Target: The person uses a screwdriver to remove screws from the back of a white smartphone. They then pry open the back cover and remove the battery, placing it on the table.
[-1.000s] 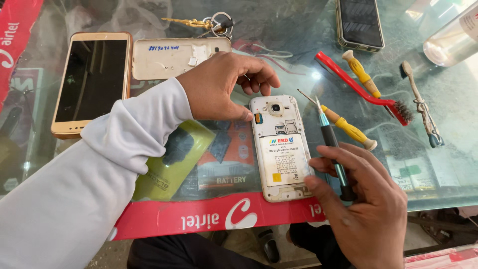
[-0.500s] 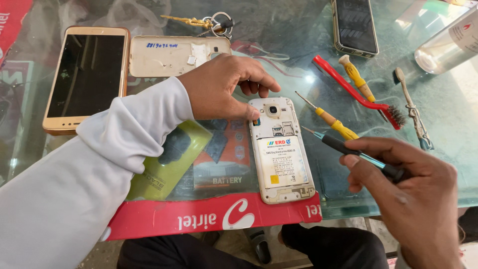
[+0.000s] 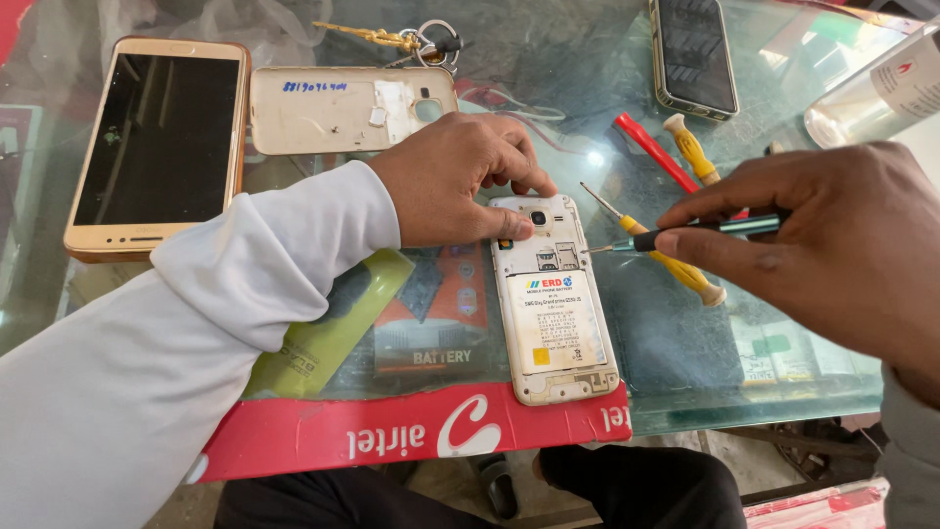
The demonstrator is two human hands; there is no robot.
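Nearest, along the six o'clock edge of the glass worktop (image 3: 685,382), ran a red printed strip (image 3: 411,436), and just above it lay the opened white phone (image 3: 553,299), back cover off, its battery (image 3: 553,321) showing label-up. At nine o'clock of that phone sat a green cover (image 3: 328,328), partly under the white sleeve (image 3: 176,353). The left hand (image 3: 455,176) pressed down on the phone's top end, fingers curled around the camera corner, pinning it flat. The right hand (image 3: 842,245), at three o'clock, pinched a dark precision screwdriver (image 3: 700,230) between thumb and forefinger. Half a second earlier that tool had been pointing up and away over the yellow-handled screwdriver (image 3: 666,257); by this moment it had swung level, its tip arriving at the phone's right edge near the card slots. Probably it was touching a screw there, though the tip was too fine to tell. Farther off, at eleven o'clock, lay a gold back cover (image 3: 343,108) and a gold phone (image 3: 157,147); at twelve, a bunch of keys (image 3: 411,39); at one, a dark phone (image 3: 695,54) and a red-handled brush (image 3: 651,149).
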